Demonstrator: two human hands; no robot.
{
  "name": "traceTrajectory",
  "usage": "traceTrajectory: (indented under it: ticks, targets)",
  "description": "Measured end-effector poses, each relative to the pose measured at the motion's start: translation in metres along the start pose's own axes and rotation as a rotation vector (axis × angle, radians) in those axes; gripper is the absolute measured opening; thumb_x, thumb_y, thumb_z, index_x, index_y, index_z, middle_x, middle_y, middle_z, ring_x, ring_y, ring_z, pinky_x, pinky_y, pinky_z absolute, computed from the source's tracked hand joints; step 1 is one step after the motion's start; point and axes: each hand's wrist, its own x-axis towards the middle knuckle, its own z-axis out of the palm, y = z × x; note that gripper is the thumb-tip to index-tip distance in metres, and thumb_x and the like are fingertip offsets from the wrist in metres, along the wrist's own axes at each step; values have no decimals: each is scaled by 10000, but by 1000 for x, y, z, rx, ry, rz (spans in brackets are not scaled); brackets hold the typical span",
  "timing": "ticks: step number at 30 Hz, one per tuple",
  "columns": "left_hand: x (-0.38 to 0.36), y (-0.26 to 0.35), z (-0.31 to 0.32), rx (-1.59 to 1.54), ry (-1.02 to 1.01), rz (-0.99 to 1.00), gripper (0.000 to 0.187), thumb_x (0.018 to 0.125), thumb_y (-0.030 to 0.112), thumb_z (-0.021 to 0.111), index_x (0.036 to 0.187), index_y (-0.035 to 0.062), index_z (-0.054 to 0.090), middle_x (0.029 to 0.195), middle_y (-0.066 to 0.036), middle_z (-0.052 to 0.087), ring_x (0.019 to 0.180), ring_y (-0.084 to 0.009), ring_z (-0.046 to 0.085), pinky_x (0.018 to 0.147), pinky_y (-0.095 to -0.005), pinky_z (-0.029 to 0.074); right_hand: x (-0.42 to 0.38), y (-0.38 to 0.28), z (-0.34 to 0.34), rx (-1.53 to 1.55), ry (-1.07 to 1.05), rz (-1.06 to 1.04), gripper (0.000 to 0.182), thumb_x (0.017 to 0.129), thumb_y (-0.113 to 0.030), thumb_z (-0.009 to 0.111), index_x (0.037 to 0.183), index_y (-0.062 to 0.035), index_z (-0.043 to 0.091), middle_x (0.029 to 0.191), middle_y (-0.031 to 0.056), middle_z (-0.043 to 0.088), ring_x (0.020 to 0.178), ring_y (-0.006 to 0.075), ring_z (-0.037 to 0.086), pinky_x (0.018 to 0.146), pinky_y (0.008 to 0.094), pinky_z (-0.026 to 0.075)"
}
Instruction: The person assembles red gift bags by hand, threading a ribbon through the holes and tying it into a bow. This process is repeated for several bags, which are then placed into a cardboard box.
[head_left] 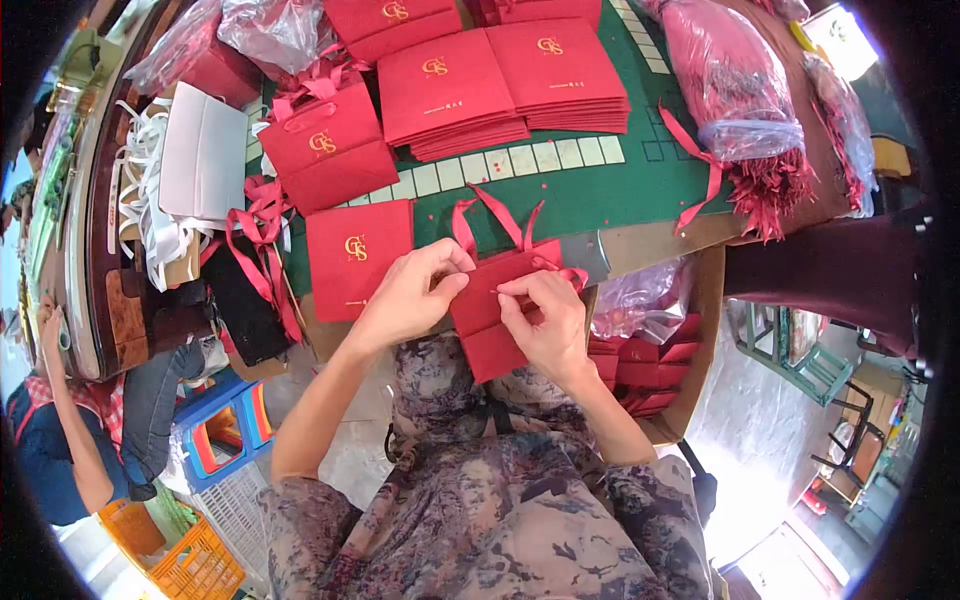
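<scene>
A small red paper bag (484, 347) lies tilted at the table's front edge, above my lap, with red ribbon (500, 213) rising from its top. At the bag's upper left edge my left hand (415, 288) is closed, thumb and forefinger gripping the bag. My right hand (548, 322) is in a pinch over the bag's face; what its fingertips hold is too small to make out. Just left of the bag, partly under my left wrist, lies a flat red bag (350, 235) with a gold logo.
Stacks of red bags (450, 90) cover the green mat (590, 185). A plastic-wrapped bundle of red ribbons (735, 90) lies right, white bags (203, 150) left. Below the table's right side stands a carton (705, 350) holding red bags. Another person's arm (75, 420) shows far left.
</scene>
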Motion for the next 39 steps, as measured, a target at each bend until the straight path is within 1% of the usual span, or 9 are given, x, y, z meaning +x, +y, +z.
traceTrajectory:
  ticks: [12, 14, 18, 21, 23, 28, 31, 36, 39]
  targets:
    - [-1, 4, 0, -147, -45, -3, 158, 945, -2, 559, 1091, -5, 619, 949, 9, 619, 888, -55, 553, 808, -246, 459, 5, -16, -1, 31, 23, 49, 115, 774, -15, 738, 863, -32, 668, 780, 81, 654, 700, 248, 638, 773, 348, 502]
    - [-2, 3, 2, -123, -7, 57, 134, 923, 3, 576, 1045, -20, 628, 840, -41, 655, 794, -93, 595, 727, -289, 497, 7, -19, -2, 26, 2, 73, 113, 775, -14, 738, 859, -28, 664, 778, 78, 655, 695, 240, 640, 779, 345, 501]
    - [-5, 15, 3, -61, 17, -3, 146, 912, 18, 595, 1048, -8, 639, 829, -81, 685, 750, -139, 628, 707, -319, 509, 8, -19, 0, 38, -42, 132, 102, 776, -8, 726, 845, -9, 650, 775, 79, 665, 677, 204, 650, 764, 319, 510]
    - [-9, 18, 8, 134, 85, 86, 156, 904, 15, 614, 1052, 24, 661, 867, -61, 681, 767, -123, 628, 693, -295, 503, 9, -18, 4, 70, -33, 174, 95, 780, -8, 710, 842, 3, 640, 760, 92, 671, 666, 171, 657, 712, 296, 524]
    - [-13, 23, 13, 236, 199, 146, 142, 852, 44, 644, 994, 32, 654, 856, -130, 719, 810, -302, 626, 733, -416, 506, 12, -20, 4, 91, -47, 227, 92, 782, -11, 704, 842, 5, 636, 751, 97, 673, 664, 160, 657, 685, 290, 526]
    - [-17, 29, 20, 284, 288, 173, 130, 830, 52, 665, 960, 51, 660, 830, -90, 720, 822, -289, 614, 727, -412, 499, 18, -27, 0, 117, -85, 324, 80, 795, -18, 691, 834, 7, 625, 738, 101, 678, 671, 136, 662, 648, 278, 528]
    - [-15, 27, 26, 292, 341, 187, 123, 812, 71, 692, 934, 65, 674, 812, -76, 716, 792, -274, 620, 696, -403, 501, 18, -26, 0, 169, -86, 314, 95, 787, -29, 701, 814, 7, 617, 736, 109, 675, 668, 166, 663, 652, 297, 524]
    - [-11, 15, 33, 334, 393, 197, 188, 771, 72, 745, 956, 59, 716, 835, -80, 694, 773, -202, 684, 674, -317, 524, 17, -21, 7, -279, -31, -64, 147, 767, -45, 718, 815, -14, 582, 744, 125, 637, 670, 302, 627, 611, 402, 488]
    - [-13, 15, 38, 324, 430, 212, 200, 785, 58, 721, 985, 62, 717, 852, -92, 704, 768, -217, 679, 683, -332, 529, 17, -19, 9, -255, -30, -28, 153, 770, -42, 714, 823, -20, 572, 755, 123, 629, 673, 318, 621, 591, 423, 477]
